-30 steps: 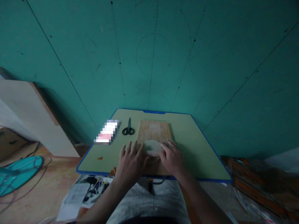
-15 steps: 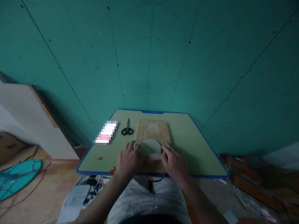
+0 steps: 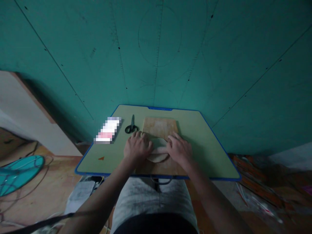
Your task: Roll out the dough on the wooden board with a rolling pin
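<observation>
A pale, flat round of dough (image 3: 158, 158) lies on a wooden board (image 3: 160, 125). Across its middle rests a light rolling pin (image 3: 160, 150), its ends hidden under my hands. My left hand (image 3: 138, 147) is closed over the left end, fingers curled. At the other end my right hand (image 3: 179, 148) grips the pin in the same way. Dough shows both in front of and behind the pin.
The board lies on a small blue-edged table (image 3: 202, 139). Scissors (image 3: 132, 126) and a blurred-out phone-like slab (image 3: 107, 130) lie to the left, with a small orange scrap (image 3: 101, 158) nearer me. A green wall (image 3: 156, 71) rises behind.
Both hands have pushed the rolling pin away from me, from the dough's near edge to about its middle. The view has tilted slightly downward.
</observation>
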{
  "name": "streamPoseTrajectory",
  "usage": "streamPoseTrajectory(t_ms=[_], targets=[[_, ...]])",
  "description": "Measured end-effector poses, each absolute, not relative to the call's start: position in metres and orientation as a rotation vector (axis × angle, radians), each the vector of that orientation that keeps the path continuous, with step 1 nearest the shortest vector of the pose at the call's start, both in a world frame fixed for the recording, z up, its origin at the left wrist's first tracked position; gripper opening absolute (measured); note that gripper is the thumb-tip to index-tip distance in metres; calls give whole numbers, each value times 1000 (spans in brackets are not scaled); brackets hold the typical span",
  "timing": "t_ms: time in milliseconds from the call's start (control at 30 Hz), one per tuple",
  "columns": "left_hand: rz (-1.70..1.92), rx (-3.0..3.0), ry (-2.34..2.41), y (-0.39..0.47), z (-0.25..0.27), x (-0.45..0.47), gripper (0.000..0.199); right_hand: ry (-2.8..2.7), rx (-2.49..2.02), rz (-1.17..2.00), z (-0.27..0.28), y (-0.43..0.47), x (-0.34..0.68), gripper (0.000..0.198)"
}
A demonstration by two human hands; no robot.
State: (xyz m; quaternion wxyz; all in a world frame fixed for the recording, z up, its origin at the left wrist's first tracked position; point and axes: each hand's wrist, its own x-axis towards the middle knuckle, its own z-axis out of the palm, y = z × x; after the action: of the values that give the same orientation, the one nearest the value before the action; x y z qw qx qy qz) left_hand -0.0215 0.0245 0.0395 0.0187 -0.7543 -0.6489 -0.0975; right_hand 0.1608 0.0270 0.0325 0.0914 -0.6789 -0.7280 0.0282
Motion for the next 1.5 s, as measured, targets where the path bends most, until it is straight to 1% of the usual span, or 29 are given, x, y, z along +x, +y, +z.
streamPoseTrajectory(t_ms=[300, 567, 833, 1000, 1133, 1233, 1367, 1500], targets=[[-322, -2340, -2038, 51, 40, -23, 36, -2197, -1952, 144, 36, 58, 161, 30], [-333, -2332, -1924, 78, 37, -25, 32, -2184, -1907, 119, 36, 88, 160, 26], [-308, -2361, -1903, 97, 37, -26, 37, -2161, -1966, 103, 37, 108, 156, 28], [-252, -2361, -1960, 86, 37, -27, 36, -2170, -2003, 202, 36, 98, 157, 31], [-150, -2343, -2061, 68, 40, -27, 35, -2147, -2058, 178, 34, 79, 158, 47], [-186, -2310, -2078, 53, 39, -24, 36, -2168, -2047, 169, 34, 63, 159, 52], [-308, -2255, -2011, 32, 35, -21, 32, -2174, -2001, 87, 33, 42, 159, 54], [-410, -2257, -1924, 11, 28, -20, 32, -2185, -1921, -25, 28, 22, 161, 49]])
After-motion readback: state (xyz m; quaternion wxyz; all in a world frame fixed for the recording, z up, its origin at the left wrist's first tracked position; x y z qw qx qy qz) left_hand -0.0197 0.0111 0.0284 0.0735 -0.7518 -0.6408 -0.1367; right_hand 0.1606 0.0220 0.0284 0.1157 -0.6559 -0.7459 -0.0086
